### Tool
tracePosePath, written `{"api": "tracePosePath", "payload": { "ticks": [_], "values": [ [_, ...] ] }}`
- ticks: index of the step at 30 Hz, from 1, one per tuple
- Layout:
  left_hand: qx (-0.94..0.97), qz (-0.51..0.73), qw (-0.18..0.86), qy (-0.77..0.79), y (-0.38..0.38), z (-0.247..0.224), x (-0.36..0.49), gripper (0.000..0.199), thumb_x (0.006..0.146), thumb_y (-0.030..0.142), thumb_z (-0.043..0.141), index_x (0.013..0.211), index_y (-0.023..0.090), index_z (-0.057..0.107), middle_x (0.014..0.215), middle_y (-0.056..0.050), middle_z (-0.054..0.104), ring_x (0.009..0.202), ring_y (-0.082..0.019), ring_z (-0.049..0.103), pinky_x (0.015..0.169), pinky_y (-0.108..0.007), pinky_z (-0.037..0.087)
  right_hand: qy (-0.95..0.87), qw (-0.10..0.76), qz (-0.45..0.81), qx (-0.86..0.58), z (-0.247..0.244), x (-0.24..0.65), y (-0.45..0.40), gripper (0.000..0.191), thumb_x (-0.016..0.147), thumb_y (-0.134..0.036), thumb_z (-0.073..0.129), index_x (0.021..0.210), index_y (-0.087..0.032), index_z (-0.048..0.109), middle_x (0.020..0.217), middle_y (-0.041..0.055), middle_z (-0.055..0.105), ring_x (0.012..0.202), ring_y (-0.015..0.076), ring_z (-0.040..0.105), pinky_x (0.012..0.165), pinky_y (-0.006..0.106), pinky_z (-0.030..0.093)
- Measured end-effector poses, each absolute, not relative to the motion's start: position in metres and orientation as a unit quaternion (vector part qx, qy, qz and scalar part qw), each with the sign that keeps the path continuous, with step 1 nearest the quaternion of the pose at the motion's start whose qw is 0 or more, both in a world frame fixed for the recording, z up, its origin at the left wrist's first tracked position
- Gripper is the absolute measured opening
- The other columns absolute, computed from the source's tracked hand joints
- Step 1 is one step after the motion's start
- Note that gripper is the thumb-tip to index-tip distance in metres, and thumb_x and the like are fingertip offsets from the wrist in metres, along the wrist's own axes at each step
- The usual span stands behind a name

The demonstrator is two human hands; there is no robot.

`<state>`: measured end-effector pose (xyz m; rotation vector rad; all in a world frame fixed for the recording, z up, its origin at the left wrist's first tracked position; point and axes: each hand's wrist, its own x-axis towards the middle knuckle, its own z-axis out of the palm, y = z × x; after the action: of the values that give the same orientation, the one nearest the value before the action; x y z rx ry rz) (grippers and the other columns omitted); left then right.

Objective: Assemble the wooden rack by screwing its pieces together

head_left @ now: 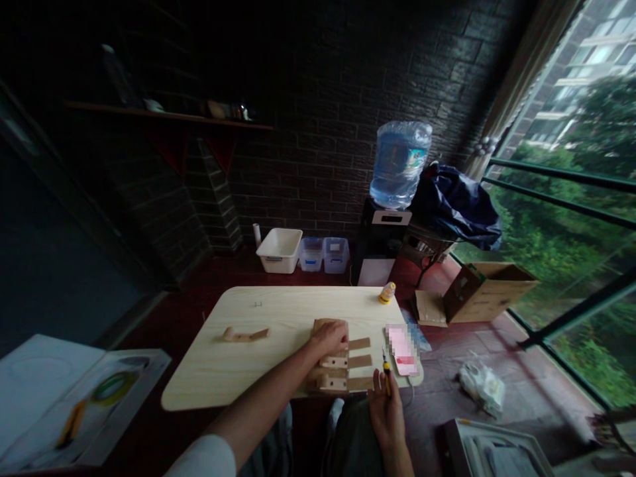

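On the pale wooden table point(248, 371), my left hand point(331, 336) reaches across to a wooden assembly point(332, 383) with dark holes and flat slats pointing right. Its fingers are bent down on the far part of the assembly; what they hold, if anything, is hidden. Off the table's front edge, my right hand point(386, 407) is palm up, fingers curled round a yellow and black screwdriver point(387, 377), its tip pointing away from me. A separate curved wooden piece point(246, 336) lies on the left of the table.
A small yellow-based container point(386, 293) stands at the far right corner. A pink blurred object point(403, 351) with a cable lies at the right edge. Small metal bits point(258, 304) lie far left. Beyond are bins point(279, 252), a water dispenser point(382, 242) and a cardboard box point(484, 295).
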<state>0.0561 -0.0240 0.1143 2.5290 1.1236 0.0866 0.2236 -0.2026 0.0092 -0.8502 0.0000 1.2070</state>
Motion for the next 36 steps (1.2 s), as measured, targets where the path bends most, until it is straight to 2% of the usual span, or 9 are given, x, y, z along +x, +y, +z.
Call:
{"api": "tracePosePath", "payload": {
  "ticks": [11, 17, 23, 36],
  "values": [
    [0.895, 0.024, 0.19, 0.402, -0.0222, 0.1115, 0.0555, 0.011, 0.085, 0.027, 0.07, 0.09, 0.023, 0.079, 0.098, -0.006, 0.076, 0.099, -0.022, 0.07, 0.088, -0.029, 0.052, -0.022, 0.728, 0.541, -0.42, 0.0183, 0.2199, -0.2037, 0.026, 0.078, -0.055, 0.077, 0.099, -0.039, 0.077, 0.098, -0.0044, 0.08, 0.116, 0.0215, 0.068, 0.085, 0.036, 0.049],
    [0.894, 0.012, 0.194, 0.404, -0.0211, 0.1103, 0.0568, 0.009, 0.083, 0.028, 0.073, 0.087, 0.024, 0.079, 0.1, -0.005, 0.077, 0.1, -0.022, 0.07, 0.088, -0.029, 0.052, -0.004, 0.731, 0.547, -0.407, 0.0178, 0.2214, -0.2024, 0.025, 0.077, -0.053, 0.078, 0.098, -0.038, 0.077, 0.098, -0.0047, 0.08, 0.116, 0.0211, 0.067, 0.084, 0.035, 0.048],
    [0.894, 0.011, 0.196, 0.403, -0.0225, 0.1126, 0.0562, 0.014, 0.083, 0.03, 0.073, 0.094, 0.026, 0.08, 0.102, -0.005, 0.077, 0.103, -0.023, 0.07, 0.09, -0.03, 0.052, 0.0, 0.735, 0.547, -0.4, 0.0189, 0.2202, -0.2018, 0.024, 0.077, -0.049, 0.079, 0.097, -0.037, 0.077, 0.097, -0.0037, 0.08, 0.114, 0.0212, 0.068, 0.082, 0.034, 0.048],
    [0.889, 0.012, 0.185, 0.419, -0.0247, 0.1164, 0.0533, 0.017, 0.084, 0.034, 0.072, 0.097, 0.029, 0.081, 0.103, -0.005, 0.077, 0.104, -0.025, 0.07, 0.091, -0.033, 0.052, -0.031, 0.727, 0.539, -0.424, 0.0162, 0.2203, -0.2018, 0.026, 0.078, -0.053, 0.076, 0.1, -0.039, 0.077, 0.097, -0.0043, 0.08, 0.115, 0.0214, 0.067, 0.085, 0.035, 0.048]
  ]
}}
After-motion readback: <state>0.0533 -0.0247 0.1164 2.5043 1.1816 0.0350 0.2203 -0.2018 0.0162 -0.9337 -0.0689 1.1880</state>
